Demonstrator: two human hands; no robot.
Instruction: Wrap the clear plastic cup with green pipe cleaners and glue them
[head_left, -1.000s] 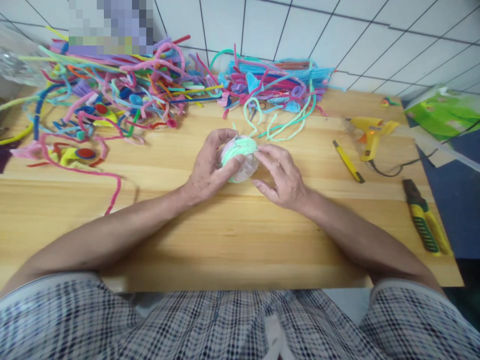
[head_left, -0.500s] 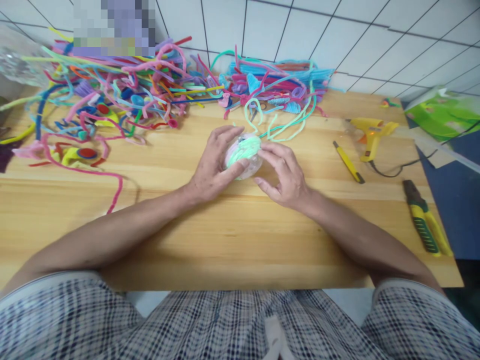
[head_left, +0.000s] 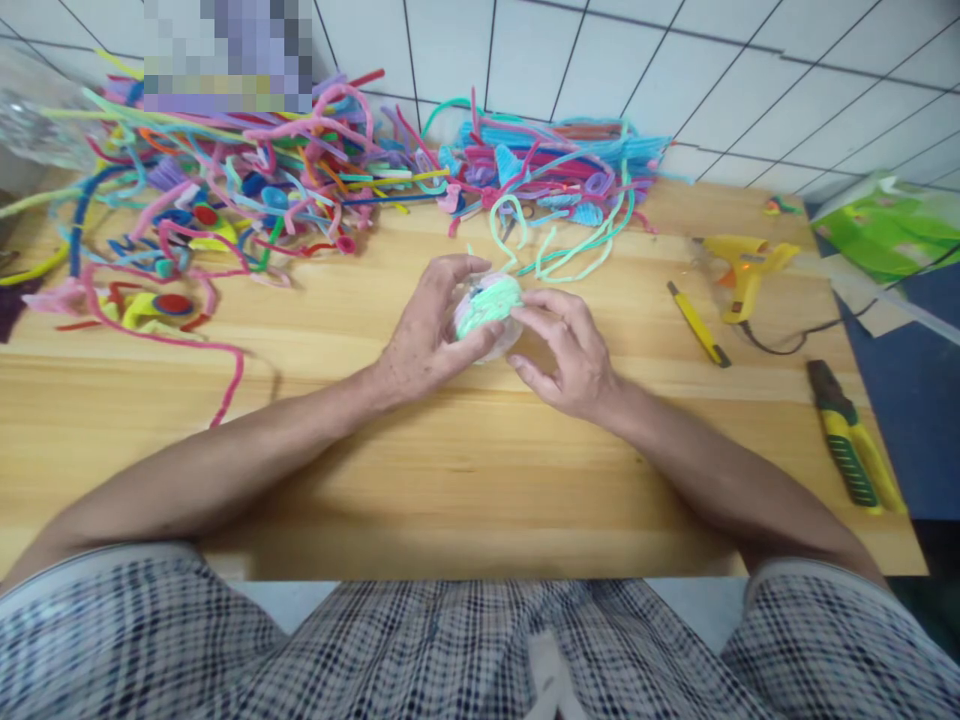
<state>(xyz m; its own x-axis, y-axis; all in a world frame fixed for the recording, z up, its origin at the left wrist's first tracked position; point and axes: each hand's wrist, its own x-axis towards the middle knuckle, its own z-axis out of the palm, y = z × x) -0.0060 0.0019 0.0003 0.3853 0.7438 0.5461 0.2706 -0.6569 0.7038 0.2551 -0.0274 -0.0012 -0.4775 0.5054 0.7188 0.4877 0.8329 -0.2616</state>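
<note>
Between my hands, over the middle of the wooden table, is a round clear plastic piece (head_left: 504, 345) with mint-green and lilac fuzzy pipe cleaners (head_left: 489, 303) across it. My left hand (head_left: 439, 325) grips it from the left, the thumb over the near side and the fingers curled round the far side. From the right, my right hand (head_left: 559, 350) cups its edge, fingertips touching the green strands and thumb low by the rim. Loose pale-green pipe cleaners (head_left: 577, 270) lie just beyond.
Tangled coloured pipe cleaners (head_left: 225, 190) fill the back left, and bundled ones (head_left: 555, 165) lie against the tiled wall. On the right are a yellow glue gun (head_left: 742, 265) with its cord, a yellow utility knife (head_left: 697, 325) and pliers (head_left: 847, 435). A green bag (head_left: 885, 225) lies beyond the edge.
Both hands stay nearly in place. The round piece has shifted very slightly under the left thumb; nothing has been let go.
</note>
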